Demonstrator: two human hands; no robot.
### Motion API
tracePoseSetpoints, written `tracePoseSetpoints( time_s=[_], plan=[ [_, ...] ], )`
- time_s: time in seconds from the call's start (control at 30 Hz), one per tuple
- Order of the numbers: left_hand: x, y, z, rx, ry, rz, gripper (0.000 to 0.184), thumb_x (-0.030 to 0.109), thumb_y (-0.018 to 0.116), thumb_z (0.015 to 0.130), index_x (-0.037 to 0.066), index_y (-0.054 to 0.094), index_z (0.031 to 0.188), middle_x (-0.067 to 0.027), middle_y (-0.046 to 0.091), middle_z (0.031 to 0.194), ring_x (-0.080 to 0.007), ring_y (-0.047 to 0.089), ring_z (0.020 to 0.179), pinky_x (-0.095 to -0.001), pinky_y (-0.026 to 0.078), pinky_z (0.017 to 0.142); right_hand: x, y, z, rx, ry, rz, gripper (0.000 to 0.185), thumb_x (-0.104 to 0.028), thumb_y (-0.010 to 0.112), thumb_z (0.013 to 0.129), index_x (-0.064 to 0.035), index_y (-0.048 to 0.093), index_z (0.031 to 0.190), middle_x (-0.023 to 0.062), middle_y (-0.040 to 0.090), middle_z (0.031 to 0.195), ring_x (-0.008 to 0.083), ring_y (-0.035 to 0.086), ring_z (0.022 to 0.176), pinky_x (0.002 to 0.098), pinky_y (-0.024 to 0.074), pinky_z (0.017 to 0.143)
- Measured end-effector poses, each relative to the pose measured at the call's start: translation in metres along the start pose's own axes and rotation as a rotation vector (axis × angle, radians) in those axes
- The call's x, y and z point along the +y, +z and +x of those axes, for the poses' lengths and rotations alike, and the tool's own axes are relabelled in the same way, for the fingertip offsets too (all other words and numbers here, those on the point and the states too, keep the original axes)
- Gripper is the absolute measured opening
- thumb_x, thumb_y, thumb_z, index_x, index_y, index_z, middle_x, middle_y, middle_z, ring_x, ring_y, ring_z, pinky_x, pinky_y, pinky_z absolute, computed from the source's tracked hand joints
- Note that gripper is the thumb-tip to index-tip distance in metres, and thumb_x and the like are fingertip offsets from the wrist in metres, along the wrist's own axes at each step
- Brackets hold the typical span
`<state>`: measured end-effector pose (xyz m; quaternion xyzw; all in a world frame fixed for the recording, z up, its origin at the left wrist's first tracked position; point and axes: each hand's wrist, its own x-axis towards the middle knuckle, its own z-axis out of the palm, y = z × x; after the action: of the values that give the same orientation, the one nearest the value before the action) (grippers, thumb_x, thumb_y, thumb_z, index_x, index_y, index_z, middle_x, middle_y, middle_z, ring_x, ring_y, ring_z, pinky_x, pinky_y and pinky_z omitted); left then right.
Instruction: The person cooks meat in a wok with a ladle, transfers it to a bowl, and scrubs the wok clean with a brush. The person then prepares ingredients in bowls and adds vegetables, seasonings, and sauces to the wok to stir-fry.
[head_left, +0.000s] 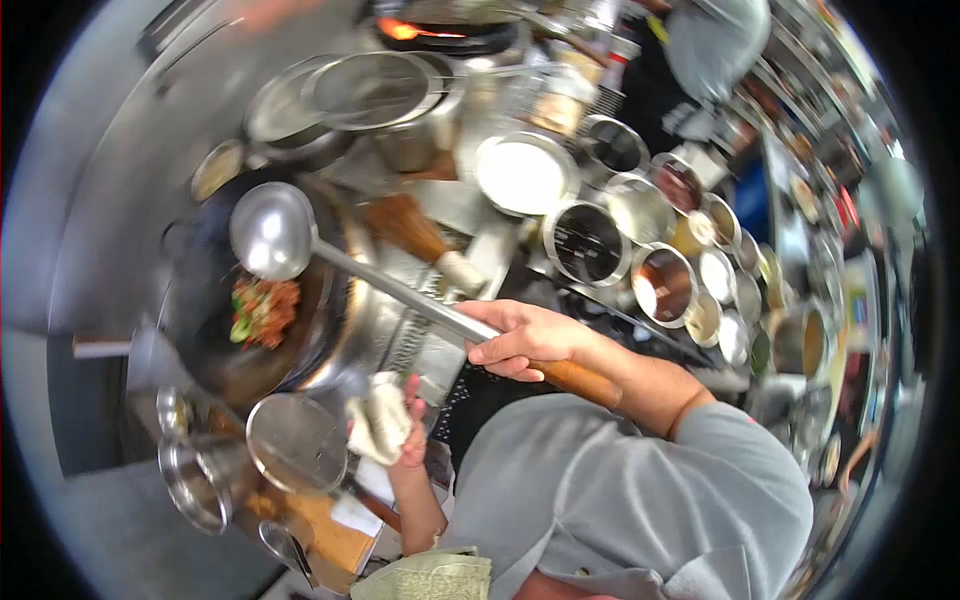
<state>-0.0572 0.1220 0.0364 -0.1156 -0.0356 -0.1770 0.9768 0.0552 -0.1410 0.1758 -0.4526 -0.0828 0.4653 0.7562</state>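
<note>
Between a steel wall (120,180) and crowded metal containers (636,206), chopped food (265,312) is contained in a dark wok (205,310), above which a ladle (276,232) is gripped in the closed right hand (520,340), while a cloth (382,418) is clasped by the partly hidden left hand (411,440).

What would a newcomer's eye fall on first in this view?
Probably the big shiny ladle, held in the right hand, its bowl showing in front of the dark wok at left. Next might come the red and green food in that wok, then the orange flame near the top edge.
</note>
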Motion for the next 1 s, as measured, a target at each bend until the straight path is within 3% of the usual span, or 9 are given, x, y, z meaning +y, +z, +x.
tracePoseSetpoints(
  time_s=[0.1, 0.17, 0.23, 0.4, 0.47, 0.63, 0.83, 1.0],
  plan=[
    [-0.014, -0.015, 0.01, -0.022, -0.031, -0.008, 0.068, 0.047, 0.056, 0.089, 0.011, 0.037, 0.143, -0.0274, 0.025, 0.15, -0.0386, 0.055, 0.115, -0.0341, 0.057, 0.054, 0.003, -0.023, -0.086, 0.02, -0.039, 0.12, 0.055, -0.006, 0.057, 0.091, -0.0022, 0.032, 0.141, -0.0028, 0.045, 0.068, 0.0019, 0.04, 0.044, 0.0194, 0.0357, 0.033],
    [-0.033, -0.019, 0.024, -0.011, -0.091, -0.074, 0.066, 0.04, 0.061, 0.087, 0.005, 0.039, 0.138, -0.0243, 0.04, 0.137, -0.0317, 0.06, 0.1, -0.031, 0.057, 0.05, 0.002, -0.026, -0.155, 0.212, -0.112, 0.077, 0.056, -0.007, 0.058, 0.09, -0.0035, 0.033, 0.14, -0.0024, 0.045, 0.07, 0.002, 0.039, 0.043, 0.019, 0.035, 0.033],
    [-0.058, -0.017, 0.039, 0.06, -0.111, -0.072, 0.065, 0.038, 0.062, 0.086, 0.001, 0.039, 0.135, -0.0214, 0.045, 0.128, -0.0289, 0.059, 0.093, -0.0316, 0.057, 0.049, 0.014, -0.036, -0.219, 0.393, -0.165, 0.084, 0.057, -0.007, 0.059, 0.089, -0.0035, 0.034, 0.14, -0.0021, 0.044, 0.071, 0.0017, 0.038, 0.043, 0.018, 0.0332, 0.032],
    [-0.128, -0.01, 0.077, 0.128, -0.199, 0.026, 0.063, 0.032, 0.062, 0.084, 0.001, 0.034, 0.131, -0.0197, 0.043, 0.116, -0.0244, 0.05, 0.084, -0.0312, 0.052, 0.048, 0.039, -0.047, -0.34, 0.856, -0.309, 0.254, 0.061, -0.004, 0.059, 0.084, -0.0044, 0.035, 0.14, -0.0008, 0.042, 0.071, 0.0014, 0.033, 0.041, 0.0166, 0.0285, 0.029],
    [-0.149, -0.01, 0.084, 0.151, -0.225, 0.112, 0.064, 0.031, 0.063, 0.084, 0.0, 0.032, 0.131, -0.0201, 0.041, 0.115, -0.0238, 0.048, 0.083, -0.0323, 0.052, 0.048, 0.044, -0.044, -0.383, 0.903, -0.295, 0.273, 0.063, -0.002, 0.058, 0.083, -0.0036, 0.034, 0.14, -0.0002, 0.042, 0.069, 0.0022, 0.034, 0.041, 0.0181, 0.03, 0.028],
    [-0.189, -0.021, 0.084, 0.24, -0.258, 0.248, 0.064, 0.03, 0.056, 0.087, -0.002, 0.029, 0.135, -0.0226, 0.041, 0.119, -0.0265, 0.048, 0.086, -0.0344, 0.054, 0.051, 0.051, -0.031, -0.443, 0.921, -0.051, 0.136, 0.068, 0.002, 0.059, 0.081, 0.0037, 0.031, 0.142, 0.0024, 0.047, 0.072, 0.0069, 0.043, 0.043, 0.0209, 0.0358, 0.03],
    [-0.22, -0.026, 0.084, 0.304, -0.281, 0.368, 0.059, 0.03, 0.053, 0.088, -0.001, 0.032, 0.134, -0.0213, 0.041, 0.12, -0.0255, 0.048, 0.09, -0.0335, 0.053, 0.053, 0.07, -0.033, -0.431, 0.95, 0.334, -0.333, 0.067, -0.005, 0.059, 0.086, -0.0031, 0.029, 0.145, 0.0041, 0.053, 0.072, 0.01, 0.049, 0.044, 0.0262, 0.0424, 0.038],
    [-0.232, -0.028, 0.076, 0.311, -0.267, 0.414, 0.059, 0.031, 0.053, 0.089, 0.001, 0.032, 0.135, -0.0218, 0.041, 0.122, -0.0257, 0.048, 0.09, -0.0326, 0.052, 0.052, 0.066, -0.041, -0.427, 0.912, 0.417, -0.475, 0.066, -0.008, 0.058, 0.087, -0.0053, 0.029, 0.146, 0.0036, 0.053, 0.068, 0.0119, 0.051, 0.044, 0.0282, 0.0439, 0.04]
  ],
)
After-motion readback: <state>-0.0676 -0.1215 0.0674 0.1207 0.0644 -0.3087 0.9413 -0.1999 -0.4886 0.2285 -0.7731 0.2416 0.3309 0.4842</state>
